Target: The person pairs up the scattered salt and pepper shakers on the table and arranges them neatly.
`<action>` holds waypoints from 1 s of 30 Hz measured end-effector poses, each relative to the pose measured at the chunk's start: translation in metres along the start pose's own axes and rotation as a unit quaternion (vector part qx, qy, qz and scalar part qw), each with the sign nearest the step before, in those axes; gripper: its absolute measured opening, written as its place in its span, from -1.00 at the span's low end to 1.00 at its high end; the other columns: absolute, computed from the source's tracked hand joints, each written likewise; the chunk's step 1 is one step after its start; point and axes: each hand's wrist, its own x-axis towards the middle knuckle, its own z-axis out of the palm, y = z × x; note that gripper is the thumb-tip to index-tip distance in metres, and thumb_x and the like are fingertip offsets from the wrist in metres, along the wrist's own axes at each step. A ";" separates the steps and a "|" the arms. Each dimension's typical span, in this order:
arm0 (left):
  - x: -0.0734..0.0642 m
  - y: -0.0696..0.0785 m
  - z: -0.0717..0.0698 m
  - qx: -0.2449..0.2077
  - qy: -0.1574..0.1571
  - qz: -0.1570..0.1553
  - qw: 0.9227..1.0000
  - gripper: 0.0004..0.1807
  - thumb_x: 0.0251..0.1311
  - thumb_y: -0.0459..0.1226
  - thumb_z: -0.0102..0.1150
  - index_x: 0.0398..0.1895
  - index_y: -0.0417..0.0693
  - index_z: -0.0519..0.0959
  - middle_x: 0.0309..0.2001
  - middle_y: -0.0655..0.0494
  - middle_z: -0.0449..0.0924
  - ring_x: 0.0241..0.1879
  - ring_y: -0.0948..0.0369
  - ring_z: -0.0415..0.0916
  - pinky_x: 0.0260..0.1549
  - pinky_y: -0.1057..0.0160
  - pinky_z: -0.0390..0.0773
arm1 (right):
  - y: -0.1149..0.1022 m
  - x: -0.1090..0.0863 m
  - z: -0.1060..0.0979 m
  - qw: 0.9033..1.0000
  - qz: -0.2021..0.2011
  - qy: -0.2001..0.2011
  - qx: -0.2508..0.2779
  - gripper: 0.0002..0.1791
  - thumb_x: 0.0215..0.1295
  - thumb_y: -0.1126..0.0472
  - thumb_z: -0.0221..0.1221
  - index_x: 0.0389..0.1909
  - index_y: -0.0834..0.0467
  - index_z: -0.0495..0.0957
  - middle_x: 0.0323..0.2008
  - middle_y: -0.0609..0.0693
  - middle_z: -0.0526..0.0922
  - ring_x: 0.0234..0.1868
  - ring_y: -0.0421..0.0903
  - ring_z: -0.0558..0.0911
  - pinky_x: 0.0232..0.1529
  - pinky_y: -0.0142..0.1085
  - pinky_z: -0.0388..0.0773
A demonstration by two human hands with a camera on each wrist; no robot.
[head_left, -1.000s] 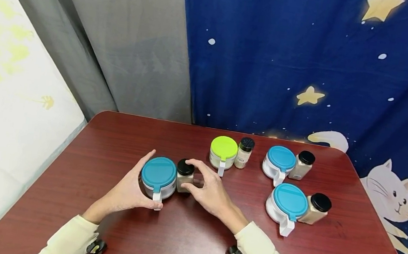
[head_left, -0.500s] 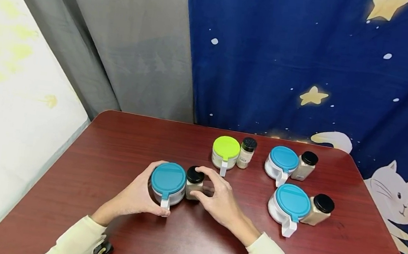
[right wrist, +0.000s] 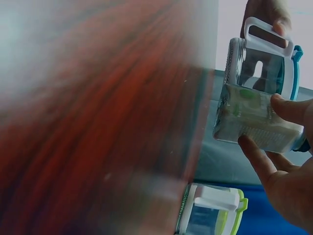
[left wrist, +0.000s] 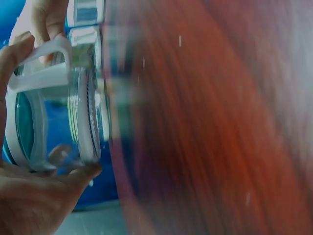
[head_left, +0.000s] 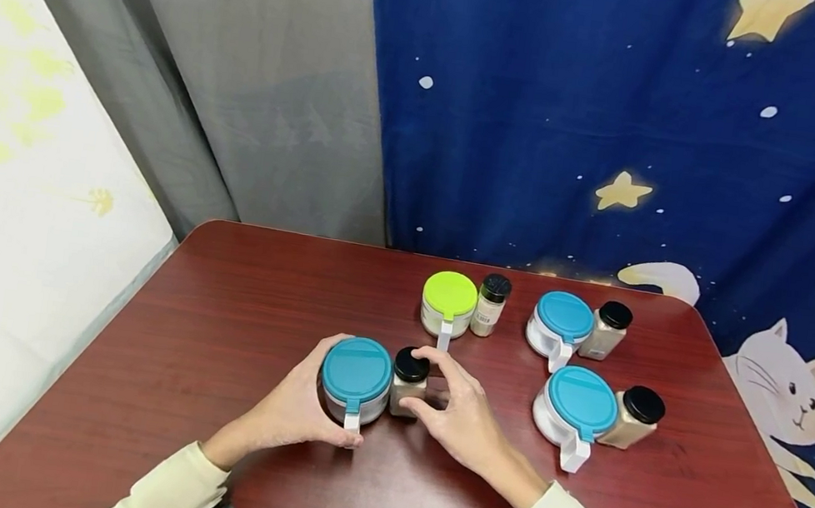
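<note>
In the head view my left hand [head_left: 292, 408] holds a clear jar with a blue lid [head_left: 357, 370] and a white handle, curled round its left side with the thumb at the handle. Right beside it stands a square seasoning bottle [head_left: 407, 395] with a black lid, gripped between the fingers and thumb of my right hand [head_left: 464, 420]. The left wrist view shows the clear wall of the jar [left wrist: 61, 117] with fingers about it. Pale contents and a printed label are visible on the bottle [right wrist: 249, 117] in the right wrist view.
Behind stand a green-lidded jar [head_left: 449, 296] and a round black-capped shaker [head_left: 490, 305]. Two more blue-lidded jars, one at the back [head_left: 563, 318] and one nearer [head_left: 579, 403], are at right, each with a black-lidded bottle beside it. The red-brown table [head_left: 277, 273] ends at a curtain.
Both hands have moved right and slightly nearer the person, taking the blue-lidded jar and the seasoning bottle along side by side. The other jars and bottles stay in place.
</note>
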 end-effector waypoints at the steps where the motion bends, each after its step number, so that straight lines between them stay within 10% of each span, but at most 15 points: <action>1: 0.000 0.001 0.002 -0.002 0.000 -0.003 1.000 0.31 -0.39 -0.05 0.79 0.50 0.07 0.16 0.24 0.25 0.45 0.20 0.18 0.45 0.21 -0.03 0.42 | 0.000 -0.001 -0.001 1.000 0.005 -0.001 -0.003 -0.29 0.14 0.35 0.49 0.28 -0.05 0.44 0.11 -0.10 0.57 0.02 -0.14 0.64 -0.14 -0.22 0.68; 30: 0.030 0.012 0.048 -0.021 -0.026 0.002 0.999 0.32 -0.44 -0.14 0.80 0.48 -0.02 0.14 0.21 0.24 0.48 0.19 0.23 0.46 0.23 0.02 0.41 | 0.007 -0.030 -0.039 0.998 0.057 0.027 -0.014 -0.28 0.14 0.42 0.46 0.25 -0.08 0.39 0.05 -0.04 0.56 0.01 -0.06 0.65 -0.11 -0.31 0.65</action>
